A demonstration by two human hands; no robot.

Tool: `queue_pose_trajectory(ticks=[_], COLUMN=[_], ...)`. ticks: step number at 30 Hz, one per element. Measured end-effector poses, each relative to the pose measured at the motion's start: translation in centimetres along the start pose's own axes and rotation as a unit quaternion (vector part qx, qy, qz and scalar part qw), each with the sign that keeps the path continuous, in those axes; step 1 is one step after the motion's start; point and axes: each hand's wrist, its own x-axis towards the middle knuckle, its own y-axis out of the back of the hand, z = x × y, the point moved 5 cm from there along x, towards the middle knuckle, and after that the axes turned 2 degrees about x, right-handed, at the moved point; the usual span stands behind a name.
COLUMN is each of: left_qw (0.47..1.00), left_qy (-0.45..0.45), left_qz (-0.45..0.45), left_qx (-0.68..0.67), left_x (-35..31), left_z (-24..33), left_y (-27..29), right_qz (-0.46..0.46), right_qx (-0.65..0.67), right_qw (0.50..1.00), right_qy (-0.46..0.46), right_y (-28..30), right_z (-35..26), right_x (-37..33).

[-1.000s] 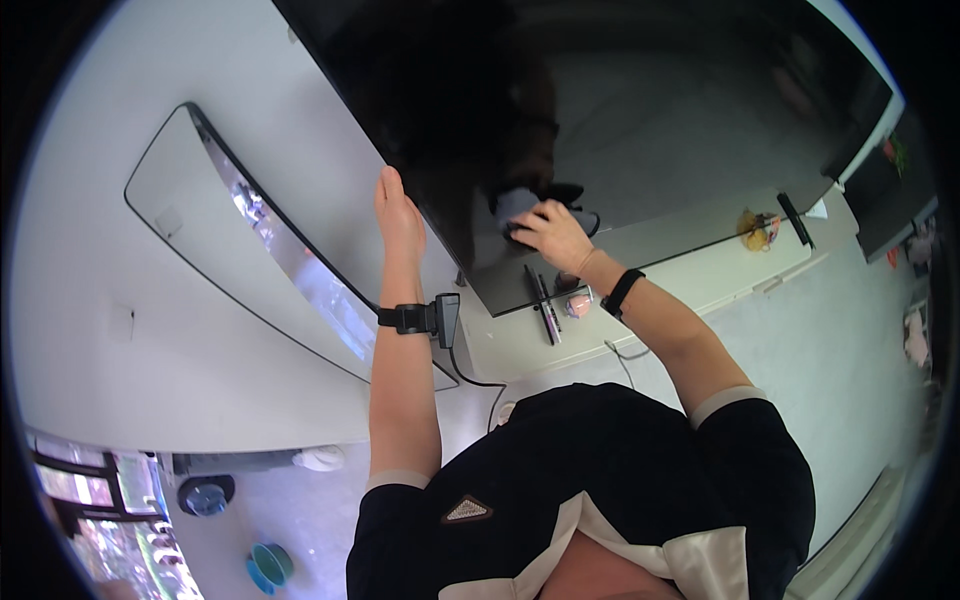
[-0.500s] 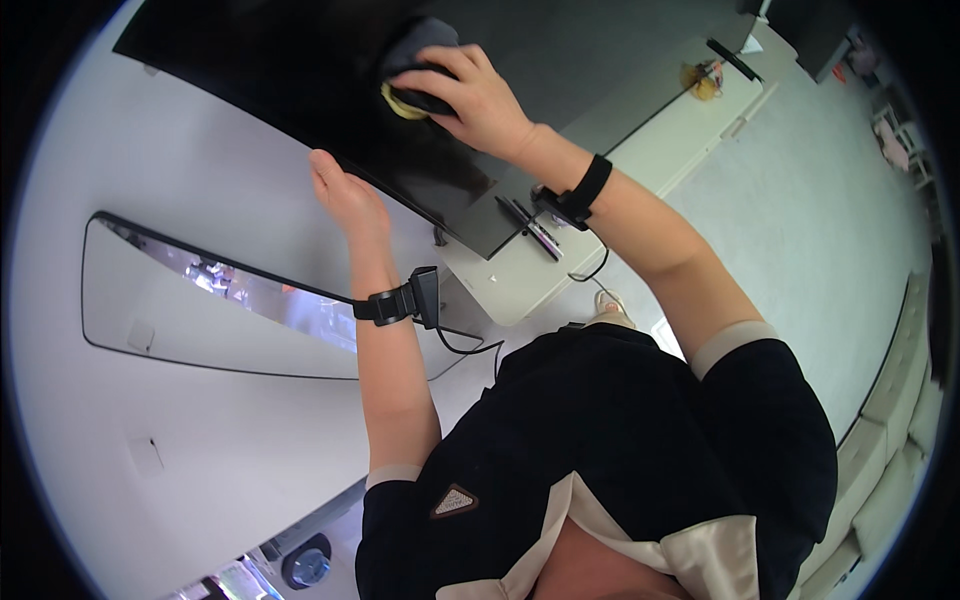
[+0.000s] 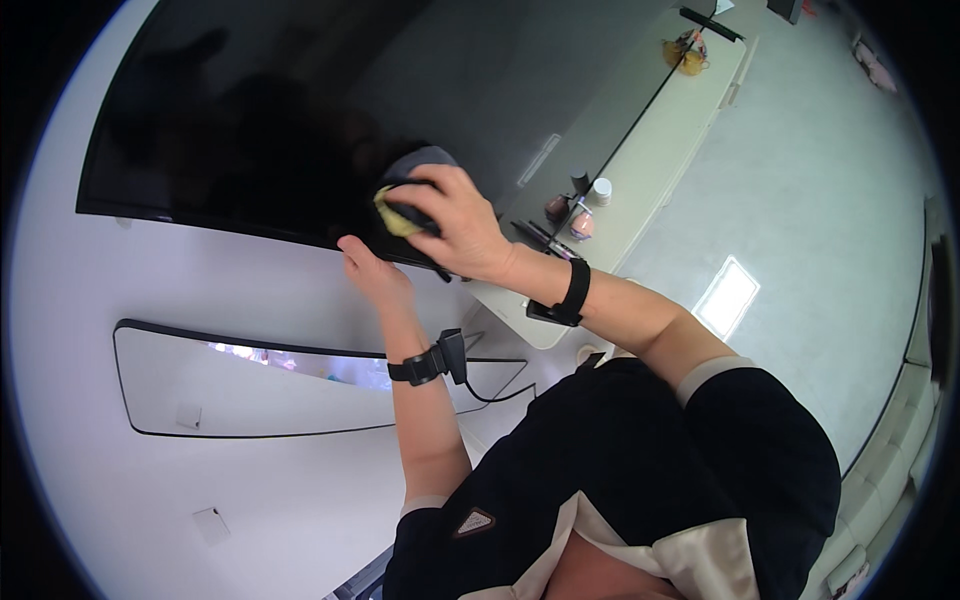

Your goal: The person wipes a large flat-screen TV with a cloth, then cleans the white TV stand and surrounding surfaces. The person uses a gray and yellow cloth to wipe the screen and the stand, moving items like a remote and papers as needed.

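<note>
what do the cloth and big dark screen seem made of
The cloth looks like soft, matte fabric, perhaps microfibre: it bunches under the right hand. The dark screen looks like glossy glass or plastic: it shows reflections.

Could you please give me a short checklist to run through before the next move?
1. Cloth held by the right hand: ok, gripped in bent fingers.
2. Cloth lying flat on the dark screen: cannot tell, fingers cover part of it.
3. Left hand touching the screen's edge: cannot tell, though it is right beside it.
4. Black cable clear of the right hand: ok, apart.
5. White jar clear of the right hand: ok, a gap shows.
</note>
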Motion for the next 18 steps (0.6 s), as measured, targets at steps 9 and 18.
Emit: queue_pose_trajectory(ticks=[9, 18], left_qw=[0.996, 0.996], left_qy=[-0.038, -0.062], left_qz=[0.039, 0.037], left_qx=[0.069, 0.047], left_x=[-0.3, 0.0], left_z=[-0.5, -0.8], left_y=[1.0, 0.2], right_qz=[0.146, 0.037], right_qx=[-0.085, -0.055], right_qw=[0.949, 0.996], right_qy=[-0.265, -0.052], right_y=[4.7, 0.6], right_z=[9.8, 1.8], right_x=[-1.3, 2.3])
